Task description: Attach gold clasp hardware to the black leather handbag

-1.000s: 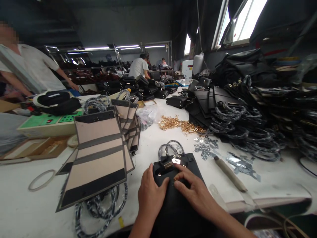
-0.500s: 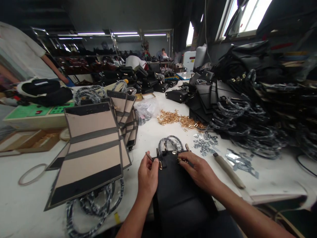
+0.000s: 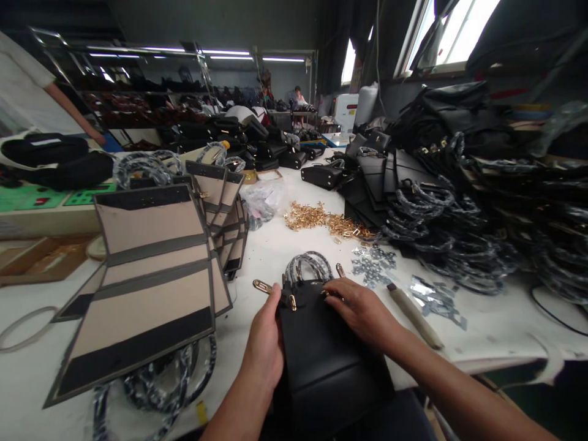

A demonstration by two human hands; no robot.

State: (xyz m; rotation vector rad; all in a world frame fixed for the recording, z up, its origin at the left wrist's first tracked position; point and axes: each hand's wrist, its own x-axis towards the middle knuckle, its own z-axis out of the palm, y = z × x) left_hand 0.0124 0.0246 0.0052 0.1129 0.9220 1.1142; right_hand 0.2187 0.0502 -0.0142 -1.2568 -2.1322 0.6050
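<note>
Quickly, left to right: a co-worker's arm hangs at the far left, then an open cardboard box and a beige-lined panel lying on the white table. Next, the left hand is at the black bag's upper left edge, thumb up; its fingers are mostly hidden, so can't tell how firm the grip is. A gold-fitted strap sticks out leftward just past that thumb. Bag sits between both hands at the near side of the table, long axis running roughly away from the person, plastic-wrapped handles at the far end. Gold clasp on its upper left is nearer the left hand. Right hand reaches in from the right to the upper right corner, fingers bunched narrow around a small gold glint; pinching or only pressing, can't tell. Beyond the bag, a gold hardware pile; farther right, small silver plates, a wrapped rod well apart from the bag, and heaped black bags.
</note>
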